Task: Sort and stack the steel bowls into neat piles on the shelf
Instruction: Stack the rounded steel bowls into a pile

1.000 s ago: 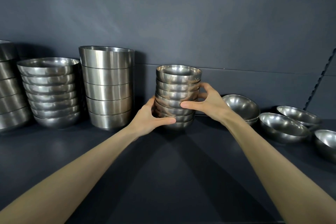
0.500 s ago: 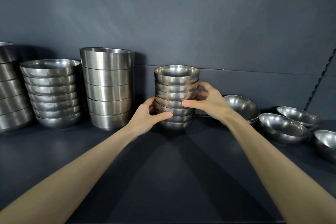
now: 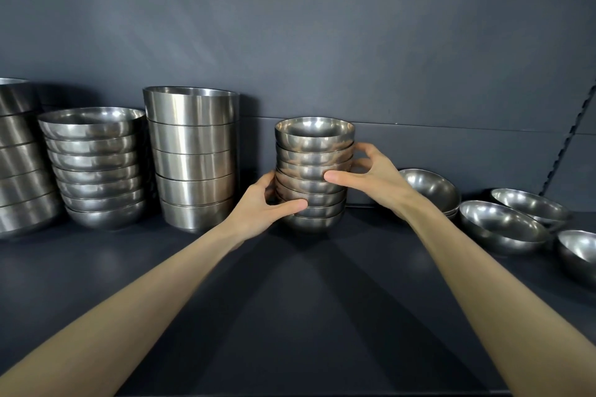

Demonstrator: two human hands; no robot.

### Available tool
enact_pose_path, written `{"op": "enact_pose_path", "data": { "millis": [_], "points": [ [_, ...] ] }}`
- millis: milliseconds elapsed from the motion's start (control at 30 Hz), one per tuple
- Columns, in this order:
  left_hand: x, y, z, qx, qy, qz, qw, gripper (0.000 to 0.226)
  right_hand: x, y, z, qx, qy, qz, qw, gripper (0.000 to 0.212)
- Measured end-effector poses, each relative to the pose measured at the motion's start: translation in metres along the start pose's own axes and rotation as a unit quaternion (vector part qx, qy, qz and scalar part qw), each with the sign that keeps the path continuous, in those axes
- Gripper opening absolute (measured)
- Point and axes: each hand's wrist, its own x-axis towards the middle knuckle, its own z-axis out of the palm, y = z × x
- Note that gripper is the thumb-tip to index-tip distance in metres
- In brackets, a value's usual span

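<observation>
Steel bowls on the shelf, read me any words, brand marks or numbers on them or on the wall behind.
None: no words, brands, numbers or signs show on the small bowl stack, the other piles, the loose bowls, the shelf or the wall.

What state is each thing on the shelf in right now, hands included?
small bowl stack: upright, nested, slightly uneven, gripped from both sides.
left hand: grips the stack's lower bowls.
right hand: grips its middle bowls.
straight-walled bowl stack: upright, untouched.
round bowl stack: upright, untouched.
far-left stack: upright, cut off by the frame edge.
loose bowls: mostly unstacked, tilted, mouths up.
</observation>
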Motion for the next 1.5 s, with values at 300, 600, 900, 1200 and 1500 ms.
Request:
{"op": "enact_pose_path", "data": {
  "millis": [300,600,900,1200,1500],
  "points": [
    [0.008,0.011,0.004,-0.005,0.043,0.028,0.999,0.054,0.006,-0.012,0.002,0.003,0.021,-0.068,0.997,0.064],
    [0.008,0.009,0.004,-0.001,0.046,0.023,0.999,0.055,0.005,-0.008,0.005,-0.005,0.037,-0.047,0.998,0.087],
    [0.007,0.010,0.003,0.007,0.044,0.020,0.999,0.050,0.002,-0.009,0.007,-0.003,0.043,-0.042,0.998,0.088],
    [0.006,0.013,0.002,0.028,0.038,0.020,0.999,0.044,0.003,-0.011,0.006,-0.011,0.040,-0.036,0.998,0.080],
    [0.000,0.018,0.003,0.049,0.025,0.006,0.998,0.060,0.000,-0.014,0.001,-0.032,0.039,-0.029,0.998,0.085]
  ]
}}
